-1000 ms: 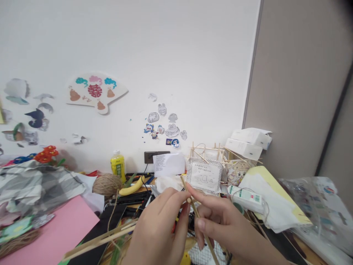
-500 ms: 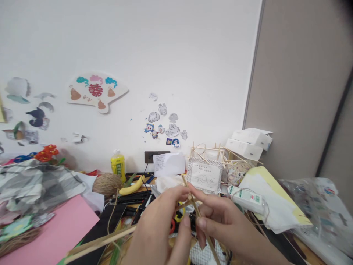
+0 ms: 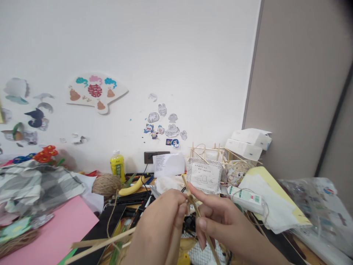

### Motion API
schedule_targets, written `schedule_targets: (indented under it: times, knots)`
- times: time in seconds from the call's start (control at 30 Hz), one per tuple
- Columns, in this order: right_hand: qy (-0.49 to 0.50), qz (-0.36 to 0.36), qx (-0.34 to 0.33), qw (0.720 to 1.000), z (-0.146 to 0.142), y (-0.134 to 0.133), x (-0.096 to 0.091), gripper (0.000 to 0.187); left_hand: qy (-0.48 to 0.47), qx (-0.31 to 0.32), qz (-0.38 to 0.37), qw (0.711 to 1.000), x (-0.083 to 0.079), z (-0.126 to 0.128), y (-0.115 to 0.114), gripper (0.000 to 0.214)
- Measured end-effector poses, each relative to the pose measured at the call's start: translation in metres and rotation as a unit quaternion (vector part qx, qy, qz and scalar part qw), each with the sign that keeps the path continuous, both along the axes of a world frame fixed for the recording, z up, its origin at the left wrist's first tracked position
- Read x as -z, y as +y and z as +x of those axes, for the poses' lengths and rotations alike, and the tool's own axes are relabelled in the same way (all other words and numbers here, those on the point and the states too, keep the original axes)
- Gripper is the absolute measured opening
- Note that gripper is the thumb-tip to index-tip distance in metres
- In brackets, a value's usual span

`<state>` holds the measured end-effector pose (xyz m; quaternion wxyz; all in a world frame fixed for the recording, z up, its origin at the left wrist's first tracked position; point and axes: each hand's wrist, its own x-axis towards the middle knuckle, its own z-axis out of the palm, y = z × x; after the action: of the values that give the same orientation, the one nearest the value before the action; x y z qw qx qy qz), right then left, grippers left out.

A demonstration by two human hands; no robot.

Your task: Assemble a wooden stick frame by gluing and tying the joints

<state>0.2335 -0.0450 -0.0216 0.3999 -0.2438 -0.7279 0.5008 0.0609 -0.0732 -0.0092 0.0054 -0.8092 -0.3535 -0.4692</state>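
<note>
My right hand (image 3: 224, 217) pinches a thin wooden stick (image 3: 195, 207) that slants from upper left to lower right; its index finger lies along the upper part. My left hand (image 3: 158, 224) is closed, thumb pressed to the fingers, right beside that stick where a second piece crosses it. Pale wooden sticks (image 3: 103, 247) stick out to the left from behind my left hand; their other ends are hidden by it. A strand of twine (image 3: 111, 219) hangs down near them from a ball of twine (image 3: 106, 185).
A yellow-labelled bottle (image 3: 117, 165) and a banana-shaped object (image 3: 132, 186) stand behind my hands. Further right are a framed drawing (image 3: 204, 176), white boxes (image 3: 245, 143) and a white packet (image 3: 246, 198). Pink paper (image 3: 66, 228) and checked cloth (image 3: 41, 186) lie left.
My left thumb has risen and closed against its fingers by the stick crossing. The sticks at left have shifted slightly. My right hand keeps its grip almost unmoved.
</note>
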Motion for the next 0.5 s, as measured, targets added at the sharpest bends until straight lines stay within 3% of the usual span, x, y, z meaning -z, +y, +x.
schedule_targets:
  times: [0.1,0.23,0.5]
  knots:
    - [0.013,-0.007,-0.009,1.0,-0.0005,-0.0008,-0.0004,0.07,0.022,0.02,0.015,0.999,0.0029,-0.0021,0.0015,0.016]
    - [0.014,-0.009,-0.009,1.0,-0.0007,-0.0011,-0.0007,0.07,-0.001,-0.023,0.017,1.0,0.0058,-0.0002,0.0021,0.005]
    - [0.001,0.0,-0.001,1.0,-0.0006,-0.002,-0.0023,0.069,0.003,-0.045,0.032,0.998,0.0071,0.0042,0.0081,0.01]
